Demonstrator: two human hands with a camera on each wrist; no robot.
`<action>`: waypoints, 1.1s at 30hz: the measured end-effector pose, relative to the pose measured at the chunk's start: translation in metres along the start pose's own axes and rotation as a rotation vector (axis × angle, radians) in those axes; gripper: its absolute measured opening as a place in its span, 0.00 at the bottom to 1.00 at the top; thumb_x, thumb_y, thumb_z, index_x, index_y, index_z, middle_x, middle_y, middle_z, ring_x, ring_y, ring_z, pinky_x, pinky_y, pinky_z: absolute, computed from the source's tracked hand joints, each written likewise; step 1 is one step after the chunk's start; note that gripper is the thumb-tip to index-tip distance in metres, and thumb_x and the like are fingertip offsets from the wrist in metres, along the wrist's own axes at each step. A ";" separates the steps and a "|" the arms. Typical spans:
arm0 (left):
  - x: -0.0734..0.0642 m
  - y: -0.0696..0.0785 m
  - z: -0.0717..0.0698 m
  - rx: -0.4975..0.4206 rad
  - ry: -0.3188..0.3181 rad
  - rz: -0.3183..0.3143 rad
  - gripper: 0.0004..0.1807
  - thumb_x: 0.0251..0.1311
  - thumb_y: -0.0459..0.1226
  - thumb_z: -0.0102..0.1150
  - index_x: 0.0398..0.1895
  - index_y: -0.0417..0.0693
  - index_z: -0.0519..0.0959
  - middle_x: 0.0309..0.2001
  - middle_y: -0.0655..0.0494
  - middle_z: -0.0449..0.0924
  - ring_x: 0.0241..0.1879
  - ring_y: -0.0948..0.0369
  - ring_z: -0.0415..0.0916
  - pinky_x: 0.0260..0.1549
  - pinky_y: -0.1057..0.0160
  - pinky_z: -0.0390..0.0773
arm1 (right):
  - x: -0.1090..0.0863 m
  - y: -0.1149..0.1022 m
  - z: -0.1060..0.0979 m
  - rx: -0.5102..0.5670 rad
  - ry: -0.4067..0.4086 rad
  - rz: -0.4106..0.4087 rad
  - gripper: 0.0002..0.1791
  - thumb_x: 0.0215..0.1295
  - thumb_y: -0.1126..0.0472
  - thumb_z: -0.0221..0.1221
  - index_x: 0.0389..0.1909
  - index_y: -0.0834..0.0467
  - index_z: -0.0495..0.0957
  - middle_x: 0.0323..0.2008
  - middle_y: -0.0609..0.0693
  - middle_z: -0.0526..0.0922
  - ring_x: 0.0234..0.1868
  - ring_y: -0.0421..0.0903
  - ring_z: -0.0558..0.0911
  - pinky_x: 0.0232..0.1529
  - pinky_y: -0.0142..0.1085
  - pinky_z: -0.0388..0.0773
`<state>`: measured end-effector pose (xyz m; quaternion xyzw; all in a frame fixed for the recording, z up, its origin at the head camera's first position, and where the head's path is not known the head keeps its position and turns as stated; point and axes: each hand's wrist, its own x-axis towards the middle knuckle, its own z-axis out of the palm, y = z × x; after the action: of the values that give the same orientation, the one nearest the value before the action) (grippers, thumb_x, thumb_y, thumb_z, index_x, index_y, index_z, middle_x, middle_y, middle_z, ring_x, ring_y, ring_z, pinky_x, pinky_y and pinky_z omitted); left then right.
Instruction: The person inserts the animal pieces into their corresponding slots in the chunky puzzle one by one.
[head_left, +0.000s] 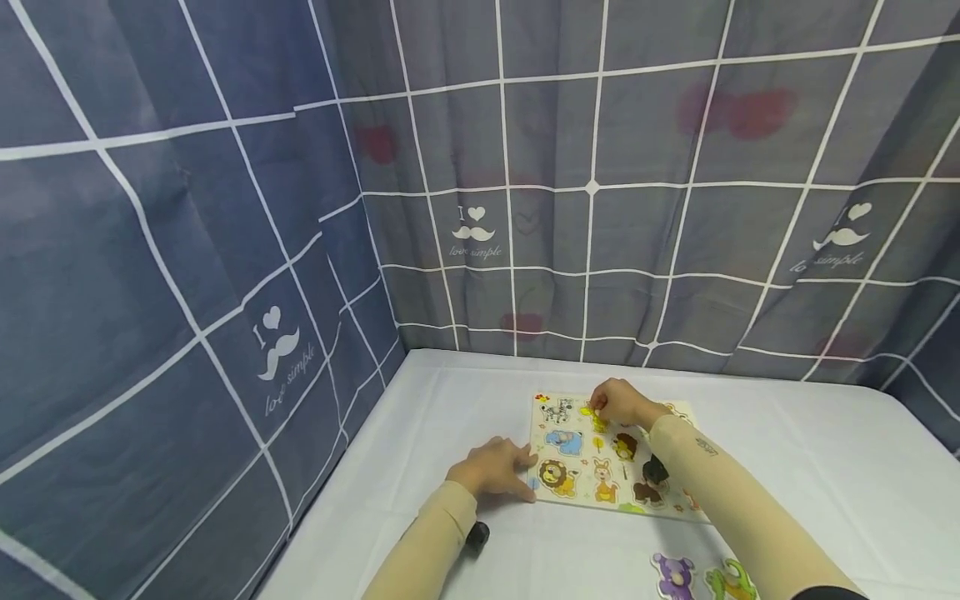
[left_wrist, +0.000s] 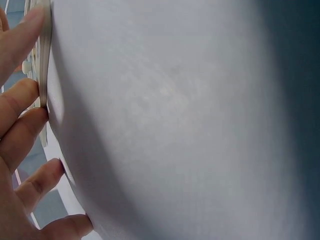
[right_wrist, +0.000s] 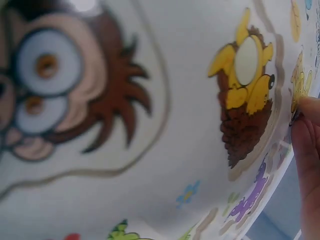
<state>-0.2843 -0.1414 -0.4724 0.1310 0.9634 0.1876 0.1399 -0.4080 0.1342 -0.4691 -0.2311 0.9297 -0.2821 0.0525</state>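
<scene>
A flat animal puzzle board [head_left: 543, 427] lies on the white table. My left hand [head_left: 491, 467] steadies its left edge, fingers spread and fingertips [left_wrist: 35, 92] touching the rim in the left wrist view. Over the top middle of the board, my right hand [head_left: 618, 402] pinches a yellow giraffe piece [head_left: 598, 422] between thumb and finger. The right wrist view shows the giraffe piece [right_wrist: 300, 82] at the fingertips, partly covered by them. Around it are a zebra [head_left: 557, 411], a blue elephant [head_left: 564, 442], a lion [head_left: 557, 477] and a kangaroo [head_left: 604, 481]. My right forearm hides the board's right side.
A purple animal piece [head_left: 675, 577] and a green piece [head_left: 731, 581] lie on the table before the board, near my right forearm. A small black object [head_left: 477, 536] shows beside my left wrist. Grey checked curtains [head_left: 555, 233] hang behind and to the left.
</scene>
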 end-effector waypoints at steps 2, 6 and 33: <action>-0.001 0.000 0.001 0.004 0.000 0.002 0.38 0.40 0.55 0.79 0.61 0.68 0.79 0.70 0.69 0.72 0.66 0.56 0.69 0.62 0.43 0.73 | -0.002 0.001 0.001 0.005 0.005 -0.006 0.10 0.50 0.76 0.65 0.35 0.65 0.85 0.29 0.53 0.85 0.30 0.43 0.77 0.33 0.34 0.78; -0.001 0.000 0.003 0.012 -0.001 -0.001 0.38 0.39 0.55 0.79 0.61 0.68 0.80 0.70 0.68 0.72 0.65 0.57 0.70 0.61 0.43 0.74 | -0.008 0.003 0.003 0.010 0.012 -0.003 0.10 0.50 0.75 0.66 0.35 0.66 0.84 0.28 0.52 0.84 0.29 0.42 0.75 0.32 0.34 0.77; 0.001 -0.001 -0.001 0.003 -0.007 0.016 0.38 0.41 0.56 0.77 0.61 0.68 0.79 0.71 0.68 0.70 0.70 0.53 0.66 0.64 0.38 0.70 | -0.054 0.003 -0.011 0.101 0.019 -0.048 0.08 0.58 0.72 0.65 0.39 0.68 0.84 0.31 0.52 0.86 0.31 0.41 0.80 0.33 0.35 0.81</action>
<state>-0.2853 -0.1423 -0.4722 0.1395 0.9620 0.1869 0.1418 -0.3637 0.1667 -0.4630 -0.2478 0.9088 -0.3322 0.0483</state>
